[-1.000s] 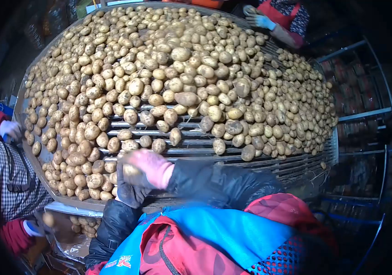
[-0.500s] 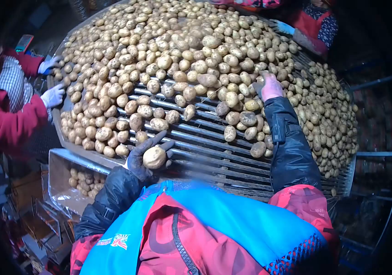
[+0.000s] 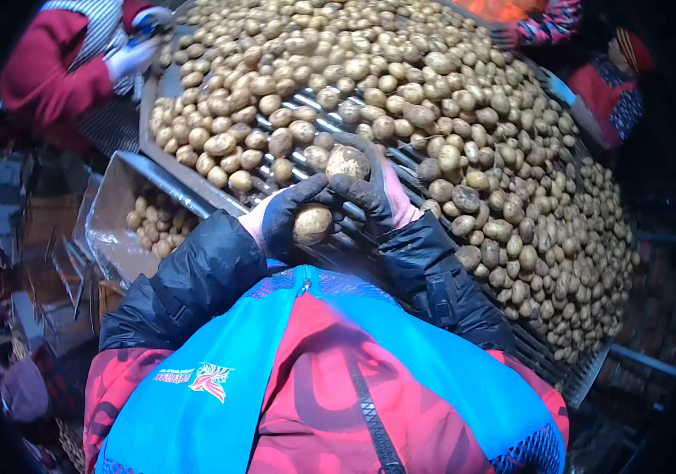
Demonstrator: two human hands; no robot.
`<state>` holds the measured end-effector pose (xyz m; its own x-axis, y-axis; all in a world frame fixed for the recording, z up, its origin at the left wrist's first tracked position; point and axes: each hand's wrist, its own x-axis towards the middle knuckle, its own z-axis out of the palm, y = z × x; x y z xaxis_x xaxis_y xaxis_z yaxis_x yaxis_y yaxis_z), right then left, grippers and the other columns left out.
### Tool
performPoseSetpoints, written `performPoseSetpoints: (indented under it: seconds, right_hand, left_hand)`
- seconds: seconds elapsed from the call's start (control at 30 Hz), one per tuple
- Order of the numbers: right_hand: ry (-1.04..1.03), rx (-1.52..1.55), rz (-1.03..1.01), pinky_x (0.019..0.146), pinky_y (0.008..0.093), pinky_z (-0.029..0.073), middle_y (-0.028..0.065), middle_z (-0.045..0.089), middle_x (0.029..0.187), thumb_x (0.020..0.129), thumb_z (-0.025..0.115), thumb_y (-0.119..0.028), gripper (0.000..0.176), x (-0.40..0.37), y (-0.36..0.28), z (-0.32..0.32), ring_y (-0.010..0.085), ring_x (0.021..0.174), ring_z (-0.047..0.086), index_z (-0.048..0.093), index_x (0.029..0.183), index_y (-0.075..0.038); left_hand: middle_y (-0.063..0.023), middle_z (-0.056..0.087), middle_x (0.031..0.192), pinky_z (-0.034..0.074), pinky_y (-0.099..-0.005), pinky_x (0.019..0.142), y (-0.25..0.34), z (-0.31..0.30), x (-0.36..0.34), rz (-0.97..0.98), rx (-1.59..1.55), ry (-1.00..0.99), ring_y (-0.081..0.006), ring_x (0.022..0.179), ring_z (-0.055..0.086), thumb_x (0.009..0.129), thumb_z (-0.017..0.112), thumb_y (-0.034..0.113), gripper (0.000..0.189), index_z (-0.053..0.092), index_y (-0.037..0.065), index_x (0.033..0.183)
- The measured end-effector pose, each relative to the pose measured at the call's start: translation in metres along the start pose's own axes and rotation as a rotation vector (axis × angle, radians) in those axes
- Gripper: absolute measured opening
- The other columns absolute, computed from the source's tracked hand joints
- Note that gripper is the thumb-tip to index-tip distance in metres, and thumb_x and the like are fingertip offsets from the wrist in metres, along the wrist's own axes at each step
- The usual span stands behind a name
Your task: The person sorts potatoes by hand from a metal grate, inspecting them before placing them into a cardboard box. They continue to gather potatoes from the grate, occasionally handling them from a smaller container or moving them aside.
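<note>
My left hand (image 3: 278,215), in a dark-palmed pink glove, is closed around a round potato (image 3: 313,224) close to my chest. Just beyond it, my right hand (image 3: 373,192) in a matching glove grips a larger, dirt-speckled potato (image 3: 347,163). The two hands are close together, their fingertips almost meeting. Below them run the metal bars of a slatted sorting table (image 3: 330,124), partly hidden by my hands. A wide heap of loose potatoes (image 3: 425,71) covers the bars ahead and to the right.
On the left, a plastic-lined box (image 3: 109,209) holding more potatoes stands against the table's edge. A person in a dark red top (image 3: 46,79) works at the far left. Other people stand across the table, one in a red apron (image 3: 591,93) at the right.
My right hand has come back from the heap toward my left, now with a potato in it. My left hand still holds its potato. The view has shifted and turned.
</note>
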<state>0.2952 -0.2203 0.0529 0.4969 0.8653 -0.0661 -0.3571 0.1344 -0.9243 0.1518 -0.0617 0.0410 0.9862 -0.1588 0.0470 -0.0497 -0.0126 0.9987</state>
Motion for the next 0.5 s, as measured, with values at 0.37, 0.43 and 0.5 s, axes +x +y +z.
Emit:
performPoseSetpoints:
  seconds: [0.37, 0.43, 0.5]
  right_hand:
    - [-0.056, -0.228, -0.090, 0.083, 0.0283, 0.052, 0.0073, 0.069, 0.107, 0.095, 0.068, -0.018, 0.033, -0.006, 0.047, 0.035, 0.0135, 0.094, 0.063, 0.064, 0.122, 0.000]
    - [-0.052, -0.328, -0.049, 0.084, 0.0297, 0.054, 0.0099, 0.070, 0.107, 0.094, 0.068, -0.013, 0.029, -0.008, 0.038, 0.047, 0.0164, 0.095, 0.066, 0.065, 0.119, 0.001]
    - [-0.060, -0.296, -0.029, 0.078, 0.0274, 0.054, 0.0090, 0.071, 0.103, 0.096, 0.068, -0.014, 0.025, 0.001, 0.036, 0.067, 0.0147, 0.090, 0.065, 0.068, 0.115, 0.002]
  left_hand:
    - [-0.0042, 0.063, 0.124, 0.053, -0.0316, 0.094, 0.008, 0.033, -0.057, 0.082, -0.170, 0.224, -0.0146, 0.113, 0.061, 0.093, 0.065, -0.004, 0.041, 0.058, 0.008, 0.131]
    - [-0.0050, 0.063, 0.122, 0.052, -0.0305, 0.092, -0.015, 0.034, -0.057, -0.205, -1.114, 0.179, -0.0145, 0.112, 0.060, 0.096, 0.066, 0.005, 0.033, 0.060, 0.009, 0.128]
    - [-0.0038, 0.072, 0.110, 0.058, -0.0323, 0.077, -0.004, 0.041, -0.064, -0.352, -1.171, 0.404, -0.0164, 0.091, 0.069, 0.100, 0.061, 0.045, 0.041, 0.067, 0.010, 0.120]
